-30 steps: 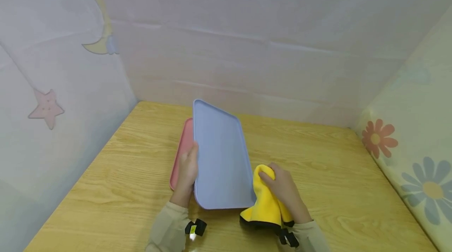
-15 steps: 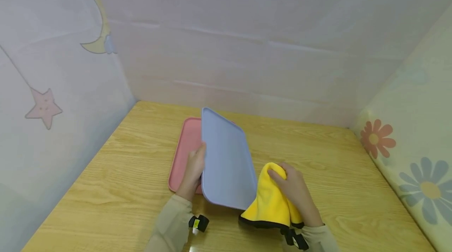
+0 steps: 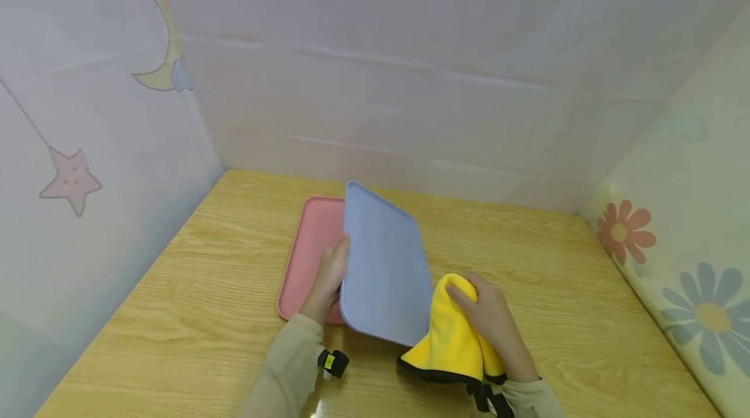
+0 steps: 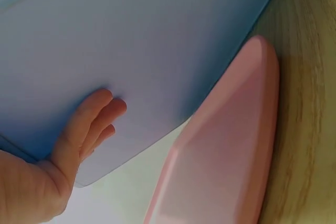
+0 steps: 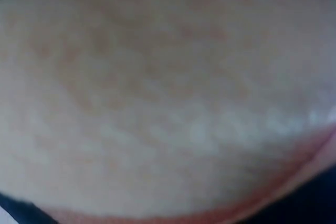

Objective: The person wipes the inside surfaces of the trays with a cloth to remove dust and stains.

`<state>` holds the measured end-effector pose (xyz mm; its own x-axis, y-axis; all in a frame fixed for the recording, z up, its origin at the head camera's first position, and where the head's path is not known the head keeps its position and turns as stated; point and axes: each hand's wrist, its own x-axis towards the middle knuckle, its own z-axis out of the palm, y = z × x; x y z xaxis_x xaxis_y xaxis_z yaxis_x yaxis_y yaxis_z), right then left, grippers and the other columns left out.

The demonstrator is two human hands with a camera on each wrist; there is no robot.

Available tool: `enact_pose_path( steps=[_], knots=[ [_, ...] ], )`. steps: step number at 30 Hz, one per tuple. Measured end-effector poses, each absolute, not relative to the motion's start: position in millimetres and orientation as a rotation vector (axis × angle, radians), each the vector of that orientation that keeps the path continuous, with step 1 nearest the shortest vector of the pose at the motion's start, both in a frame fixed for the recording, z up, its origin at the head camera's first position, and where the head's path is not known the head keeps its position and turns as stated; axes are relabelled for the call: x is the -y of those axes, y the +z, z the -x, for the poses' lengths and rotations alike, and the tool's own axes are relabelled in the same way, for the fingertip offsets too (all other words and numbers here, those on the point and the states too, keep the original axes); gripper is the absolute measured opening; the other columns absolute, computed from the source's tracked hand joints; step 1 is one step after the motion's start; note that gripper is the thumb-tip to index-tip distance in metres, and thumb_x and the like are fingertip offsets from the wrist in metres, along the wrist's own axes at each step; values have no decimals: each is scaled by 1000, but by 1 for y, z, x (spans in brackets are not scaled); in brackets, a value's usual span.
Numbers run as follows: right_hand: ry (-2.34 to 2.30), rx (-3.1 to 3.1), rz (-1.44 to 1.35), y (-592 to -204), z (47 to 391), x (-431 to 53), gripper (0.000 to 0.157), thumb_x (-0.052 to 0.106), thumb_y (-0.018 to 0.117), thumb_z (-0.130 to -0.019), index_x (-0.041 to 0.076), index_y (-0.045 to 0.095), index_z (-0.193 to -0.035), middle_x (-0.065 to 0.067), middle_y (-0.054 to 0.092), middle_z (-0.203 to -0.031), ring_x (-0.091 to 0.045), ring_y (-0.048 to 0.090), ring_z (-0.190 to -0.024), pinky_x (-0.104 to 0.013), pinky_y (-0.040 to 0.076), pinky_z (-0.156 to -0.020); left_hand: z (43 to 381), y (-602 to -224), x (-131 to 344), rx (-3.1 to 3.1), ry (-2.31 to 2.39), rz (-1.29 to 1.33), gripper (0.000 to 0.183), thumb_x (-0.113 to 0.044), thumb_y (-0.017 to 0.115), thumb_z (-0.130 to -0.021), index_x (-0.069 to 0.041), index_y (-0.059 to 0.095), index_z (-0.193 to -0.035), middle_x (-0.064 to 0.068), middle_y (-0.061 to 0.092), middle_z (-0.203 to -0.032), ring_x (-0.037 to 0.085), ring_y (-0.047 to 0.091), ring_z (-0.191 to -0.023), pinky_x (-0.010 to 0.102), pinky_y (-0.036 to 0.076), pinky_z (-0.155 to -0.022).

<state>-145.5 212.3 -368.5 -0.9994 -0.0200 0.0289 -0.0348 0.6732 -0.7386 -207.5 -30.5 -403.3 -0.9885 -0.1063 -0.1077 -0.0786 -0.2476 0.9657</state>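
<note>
A light blue tray (image 3: 383, 262) is tilted up on its side, facing right. My left hand (image 3: 330, 273) grips its left edge, thumb at the rim; the left wrist view has the fingers (image 4: 94, 121) spread against the underside. My right hand (image 3: 486, 307) pinches a yellow cloth (image 3: 448, 340) with black edging, bunched at the top and hanging down. The cloth overlaps the tray's lower right corner in the head view. Behind the blue tray lies a pink tray (image 3: 313, 242), partly hidden. Blurred skin fills the right wrist view.
Everything is on a wooden table (image 3: 574, 314). Pale fabric walls (image 3: 410, 79) with printed moon, star and flowers close off the back and both sides.
My left hand has shifted the blue tray to the right and slightly lower, uncovering more of the pink tray. My right hand has moved a little right with the yellow cloth.
</note>
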Motion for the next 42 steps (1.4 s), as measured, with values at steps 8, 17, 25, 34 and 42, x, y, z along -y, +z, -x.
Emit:
enact_pose_path(
  steps=[8, 17, 25, 34, 42],
  knots=[
    [1257, 2848, -78, -369, 145, -212, 29, 25, 56, -88, -2, 55, -98, -3, 46, -63, -12, 44, -48, -24, 39, -45, 221, -408, 22, 1951, -2477, -276, 43, -29, 38, -95, 9, 57, -90, 4, 55, -66, 13, 53, -57, 27, 46, -54],
    [1285, 2842, -87, -374, 145, -212, 26, 24, 56, -89, -1, 54, -94, -2, 44, -60, -10, 42, -45, -23, 38, -42, 229, -416, 13, 2096, -2383, -186, 43, -25, 37, -95, 13, 57, -90, 5, 55, -66, 12, 52, -57, 25, 45, -55],
    [1295, 2849, -61, -376, 145, -212, 23, 23, 57, -88, 0, 53, -90, -3, 44, -59, -13, 43, -46, -23, 39, -43, 231, -422, 3, 2086, -2335, -153, 39, -20, 35, -96, 10, 57, -84, 2, 52, -64, 10, 48, -57, 24, 42, -55],
    [1346, 2829, -108, -376, 142, -212, 23, 23, 57, -87, 1, 52, -82, -3, 42, -58, -11, 41, -44, -22, 37, -41, 232, -424, -10, 2200, -2161, -124, 40, -17, 31, -96, 12, 58, -88, 10, 55, -74, 19, 50, -73, 32, 44, -67],
    [1329, 2850, -80, -376, 141, -212, 23, 24, 57, -87, 1, 54, -86, -4, 44, -62, -13, 42, -48, -23, 38, -45, 233, -423, -18, 2335, -2208, -25, 46, -17, 29, -97, 20, 35, -124, 32, 34, -130, 39, 27, -124, 46, 19, -101]
  ],
)
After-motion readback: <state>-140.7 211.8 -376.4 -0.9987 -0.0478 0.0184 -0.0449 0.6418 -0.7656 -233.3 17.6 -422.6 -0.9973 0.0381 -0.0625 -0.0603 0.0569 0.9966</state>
